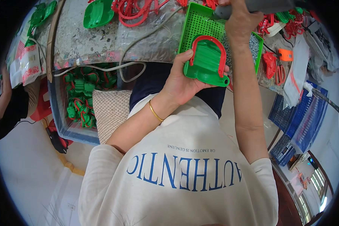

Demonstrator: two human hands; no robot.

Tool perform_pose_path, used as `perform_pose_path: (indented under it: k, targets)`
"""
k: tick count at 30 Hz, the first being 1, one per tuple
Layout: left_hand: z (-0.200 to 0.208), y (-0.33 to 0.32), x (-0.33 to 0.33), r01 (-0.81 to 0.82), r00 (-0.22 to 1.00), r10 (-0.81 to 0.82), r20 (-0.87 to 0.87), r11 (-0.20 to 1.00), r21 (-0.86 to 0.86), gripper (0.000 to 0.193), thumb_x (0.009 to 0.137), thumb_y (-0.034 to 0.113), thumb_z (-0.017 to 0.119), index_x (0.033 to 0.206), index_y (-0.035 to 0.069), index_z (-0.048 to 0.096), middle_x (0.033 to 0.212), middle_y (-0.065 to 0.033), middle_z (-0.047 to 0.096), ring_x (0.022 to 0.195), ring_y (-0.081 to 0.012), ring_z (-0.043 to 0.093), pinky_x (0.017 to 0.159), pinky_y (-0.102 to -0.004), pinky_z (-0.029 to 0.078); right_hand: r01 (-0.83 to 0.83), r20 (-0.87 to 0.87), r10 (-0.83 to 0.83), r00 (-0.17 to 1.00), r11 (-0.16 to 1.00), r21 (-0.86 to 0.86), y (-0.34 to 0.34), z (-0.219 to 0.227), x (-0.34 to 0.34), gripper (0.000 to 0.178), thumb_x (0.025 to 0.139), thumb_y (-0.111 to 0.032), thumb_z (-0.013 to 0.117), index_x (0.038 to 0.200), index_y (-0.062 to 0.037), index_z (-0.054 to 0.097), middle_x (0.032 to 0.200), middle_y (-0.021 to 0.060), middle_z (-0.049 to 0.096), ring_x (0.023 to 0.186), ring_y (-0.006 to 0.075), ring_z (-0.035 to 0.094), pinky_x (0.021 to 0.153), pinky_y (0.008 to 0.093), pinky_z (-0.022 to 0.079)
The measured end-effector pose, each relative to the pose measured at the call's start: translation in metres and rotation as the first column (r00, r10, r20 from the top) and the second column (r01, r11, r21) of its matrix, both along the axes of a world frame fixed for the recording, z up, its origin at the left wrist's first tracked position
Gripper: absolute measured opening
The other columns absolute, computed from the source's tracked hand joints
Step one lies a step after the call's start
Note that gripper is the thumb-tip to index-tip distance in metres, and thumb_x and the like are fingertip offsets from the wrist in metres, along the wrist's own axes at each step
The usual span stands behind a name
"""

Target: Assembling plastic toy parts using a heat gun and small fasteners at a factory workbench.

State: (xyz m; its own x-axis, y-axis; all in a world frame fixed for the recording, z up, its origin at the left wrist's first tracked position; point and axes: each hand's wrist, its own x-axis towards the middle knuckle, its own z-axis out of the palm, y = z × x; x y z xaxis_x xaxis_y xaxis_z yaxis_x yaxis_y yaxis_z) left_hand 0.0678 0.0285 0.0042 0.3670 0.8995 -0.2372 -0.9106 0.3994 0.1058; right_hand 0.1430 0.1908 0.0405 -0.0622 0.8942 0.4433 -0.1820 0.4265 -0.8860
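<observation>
My left hand [176, 81] holds a green plastic dustpan-shaped piece [206, 62] tilted up in front of my lap. A red U-shaped handle [210, 38] arches over that piece, and my thumb presses by its left end. Farther up, my right hand [242, 22] is wrapped round a dark grey power tool [265, 5], probably an electric screwdriver, whose tip points left over a green perforated basket [184, 35]. Small metal screws [254, 47] fill the basket's right part, partly hidden by my right forearm.
Red rings [129, 17] and a green scoop piece [98, 15] lie on the worn table, crossed by a grey cable [139, 40]. Left, a grey-blue bin [58, 113] holds green and red parts. Red-handled scissors [280, 74] and blue crates [286, 120] are right. Another person's arm [5, 88] shows far left.
</observation>
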Motion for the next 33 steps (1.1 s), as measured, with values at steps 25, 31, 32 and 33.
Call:
perform_pose_path:
  k: [25, 31, 32, 33]
  targets:
    - [-0.01, -0.004, 0.009, -0.097, 0.991, 0.095, -0.09, 0.995, -0.018, 0.063, 0.087, 0.049, 0.055, 0.133, 0.007, 0.045, 0.128, -0.0152, 0.054, 0.116, -0.0314, 0.056, 0.097, -0.0531, 0.048, -0.129, -0.206, 0.07, 0.976, 0.948, -0.291, -0.096, 0.06, 0.043, 0.009, 0.091, -0.008, 0.063, 0.096, -0.0024, 0.057, 0.06, -0.0016, 0.046, 0.048, 0.0074, 0.042, 0.049, 0.0231, 0.038]
    - [-0.009, -0.005, 0.009, -0.103, 0.992, 0.103, -0.079, 0.995, 0.002, 0.066, 0.087, 0.049, 0.056, 0.134, 0.005, 0.043, 0.129, -0.0183, 0.052, 0.116, -0.0361, 0.054, 0.098, -0.0542, 0.046, -0.14, -0.199, 0.092, 0.976, 0.96, -0.244, -0.099, 0.048, 0.046, 0.009, 0.092, -0.009, 0.062, 0.096, -0.0029, 0.056, 0.06, -0.0025, 0.045, 0.049, 0.0071, 0.042, 0.049, 0.0232, 0.038]
    - [-0.007, -0.006, 0.009, -0.12, 0.986, 0.118, -0.121, 0.993, -0.012, 0.071, 0.086, 0.049, 0.057, 0.136, 0.002, 0.041, 0.13, -0.0224, 0.05, 0.117, -0.0417, 0.053, 0.1, -0.055, 0.044, -0.138, -0.206, 0.095, 0.974, 0.968, -0.209, -0.099, 0.048, 0.046, 0.009, 0.092, -0.009, 0.062, 0.097, -0.0032, 0.056, 0.06, -0.0027, 0.044, 0.05, 0.0071, 0.042, 0.05, 0.0232, 0.038]
    - [-0.008, -0.006, 0.008, -0.122, 0.986, 0.119, -0.12, 0.992, -0.014, 0.071, 0.086, 0.049, 0.057, 0.136, 0.002, 0.041, 0.13, -0.0224, 0.05, 0.117, -0.0417, 0.053, 0.1, -0.055, 0.044, -0.14, -0.206, 0.096, 0.974, 0.968, -0.21, -0.097, 0.047, 0.049, 0.009, 0.092, -0.009, 0.062, 0.097, -0.0032, 0.056, 0.06, -0.0027, 0.044, 0.05, 0.0071, 0.042, 0.05, 0.0232, 0.038]
